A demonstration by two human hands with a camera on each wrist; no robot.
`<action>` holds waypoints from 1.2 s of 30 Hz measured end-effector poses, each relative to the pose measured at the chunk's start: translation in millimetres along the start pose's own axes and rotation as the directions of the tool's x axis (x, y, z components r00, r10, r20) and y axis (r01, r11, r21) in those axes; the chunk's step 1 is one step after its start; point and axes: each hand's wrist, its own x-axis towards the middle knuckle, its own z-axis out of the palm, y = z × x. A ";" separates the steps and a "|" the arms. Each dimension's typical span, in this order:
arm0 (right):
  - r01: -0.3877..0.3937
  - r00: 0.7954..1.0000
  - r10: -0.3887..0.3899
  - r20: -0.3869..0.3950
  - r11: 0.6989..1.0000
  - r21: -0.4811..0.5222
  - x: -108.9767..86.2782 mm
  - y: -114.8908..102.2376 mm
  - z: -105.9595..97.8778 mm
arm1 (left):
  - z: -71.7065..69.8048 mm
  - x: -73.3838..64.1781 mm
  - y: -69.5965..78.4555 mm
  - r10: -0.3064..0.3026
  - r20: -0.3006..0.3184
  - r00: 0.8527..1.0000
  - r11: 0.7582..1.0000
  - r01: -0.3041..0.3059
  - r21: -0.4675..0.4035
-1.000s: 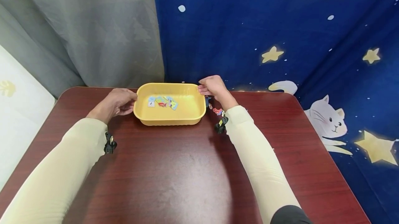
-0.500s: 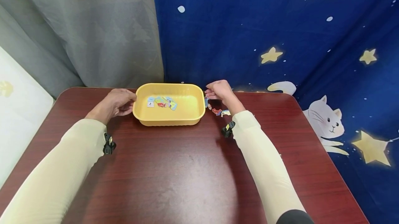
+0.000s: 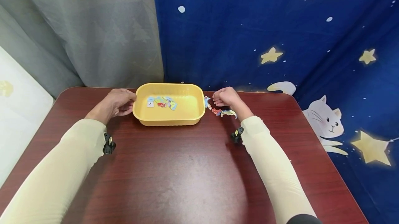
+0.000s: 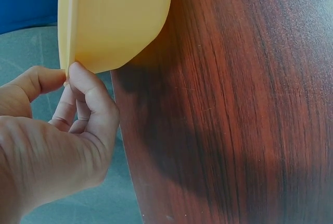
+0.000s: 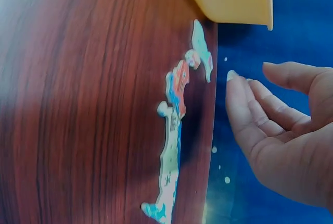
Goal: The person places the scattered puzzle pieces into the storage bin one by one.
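My left hand [image 3: 120,102] pinches the left rim of a yellow plastic tray [image 3: 169,122]; the left wrist view shows thumb and forefinger meeting on the rim [image 4: 67,26]. Several small colourful flat pieces [image 3: 161,101] lie inside the tray, towards its left half. Apart from the tray, my right hand [image 3: 229,97] hovers near the table's back edge with nothing in it, thumb and fingers parted in the right wrist view. Below it, flat printed pieces lie in a line: a light blue one [image 5: 199,39], a red and blue one [image 5: 178,83] and a long pale one [image 5: 169,166].
The dark red wooden table [image 3: 174,168] spreads out in front of the tray. Close behind its back edge hang a grey curtain [image 3: 112,36] and a blue curtain [image 3: 224,36] with stars and a white cat.
My right hand has left the tray's right rim and moved to the right, uncovering more of the flat pieces. The left hand stays on the rim, and the tray has hardly moved.
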 end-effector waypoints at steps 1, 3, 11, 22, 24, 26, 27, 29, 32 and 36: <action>0.000 1.000 0.000 0.003 1.000 -0.022 -0.7 1.3 -1.0 | -0.1 0.2 -0.3 0.000 -0.002 1.000 1.000 0.000 -0.001; -0.003 1.000 0.004 0.010 0.997 -0.073 -2.5 3.5 -3.2 | -0.2 -0.1 -0.4 0.001 -0.001 1.000 1.000 -0.001 -0.006; 0.002 0.999 0.007 0.031 0.964 -0.266 -9.4 13.2 -9.6 | -0.2 0.0 0.5 0.000 0.006 1.000 1.000 0.000 0.001; -0.033 0.998 0.047 0.030 0.933 -0.358 -11.5 18.0 -7.7 | -0.6 0.0 0.6 -0.009 -0.001 1.000 1.000 0.009 0.008; -0.039 0.998 0.051 0.022 0.928 -0.371 -11.0 19.4 -6.3 | -0.7 0.2 0.6 -0.009 0.002 1.000 1.000 0.009 0.005; -0.036 0.999 0.045 0.015 0.921 -0.388 -10.0 21.1 -4.7 | -0.8 0.5 0.6 -0.010 0.005 1.000 1.000 0.010 0.003; -0.032 0.999 0.040 0.013 0.919 -0.393 -9.4 22.0 -3.8 | -1.0 0.6 0.6 -0.011 0.005 1.000 1.000 0.011 0.002; -0.019 1.000 0.024 0.007 0.906 -0.422 -8.1 23.9 -1.8 | -0.8 0.2 0.7 -0.014 0.003 1.000 1.000 0.014 0.000; -0.001 1.000 -0.011 -0.021 0.862 -0.507 -7.0 25.1 2.0 | -1.0 0.2 0.6 -0.021 -0.003 1.000 1.000 0.021 -0.005; 0.002 0.996 -0.058 -0.064 0.762 -0.648 -6.6 23.1 7.6 | -1.4 0.3 -0.6 -0.020 -0.006 1.000 1.000 0.019 -0.007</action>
